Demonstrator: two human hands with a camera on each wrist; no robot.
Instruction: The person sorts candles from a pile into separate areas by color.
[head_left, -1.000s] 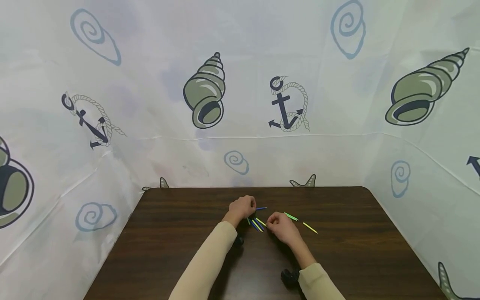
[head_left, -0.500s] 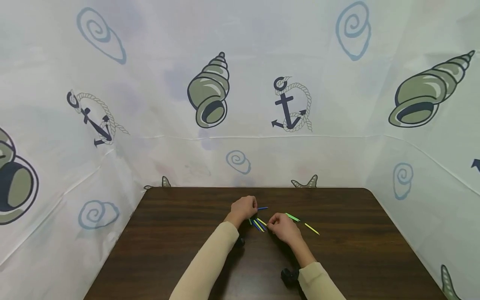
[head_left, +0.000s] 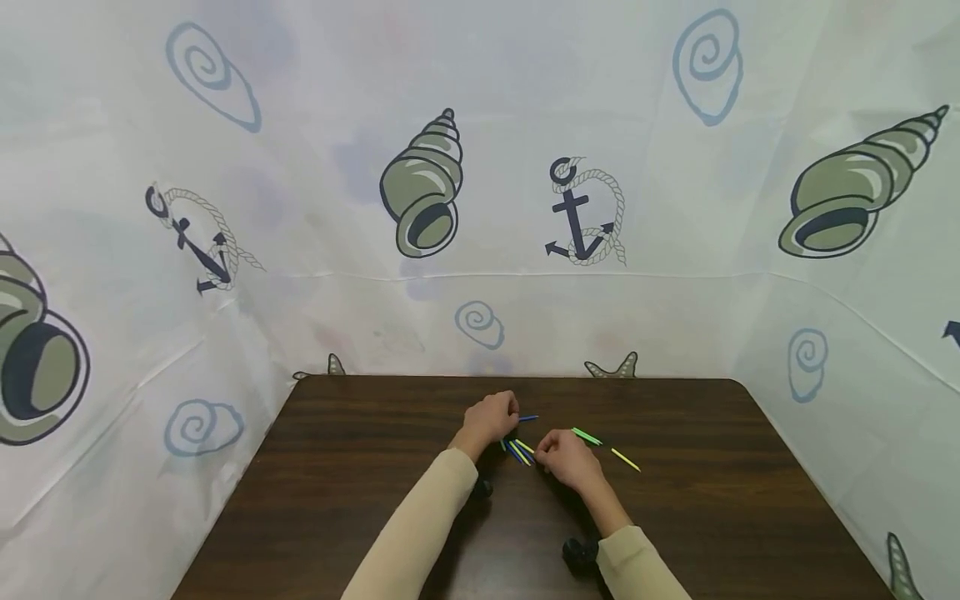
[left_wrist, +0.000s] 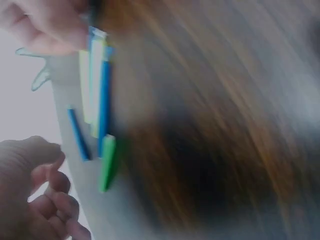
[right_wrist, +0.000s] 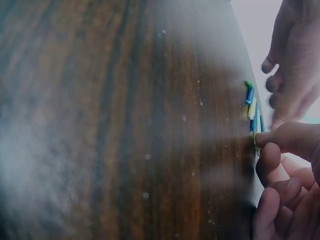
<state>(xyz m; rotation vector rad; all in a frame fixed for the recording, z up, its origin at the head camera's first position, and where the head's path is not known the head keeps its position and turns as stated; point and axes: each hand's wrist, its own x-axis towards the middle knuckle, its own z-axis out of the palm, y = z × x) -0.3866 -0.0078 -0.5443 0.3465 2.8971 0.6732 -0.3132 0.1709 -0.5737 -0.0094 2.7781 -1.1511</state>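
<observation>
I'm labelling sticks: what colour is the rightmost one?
Yellow; that stick shows best in the head view.

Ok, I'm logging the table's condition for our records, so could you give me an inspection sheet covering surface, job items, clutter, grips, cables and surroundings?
Surface: dark wood-grain table.
Job's things: bunch of blue, yellow and green sticks; lone blue stick apart from it; to their right, green sticks, number unclear, and a lone yellow stick.
Clutter: nothing seen.
Grips: left grip near the bunch, nothing visible held; right grip at the bunch's right end, pinching unclear.
Cables: nothing seen.
Surroundings: white cloth printed with shells and anchors, behind the table and at both sides.
</observation>
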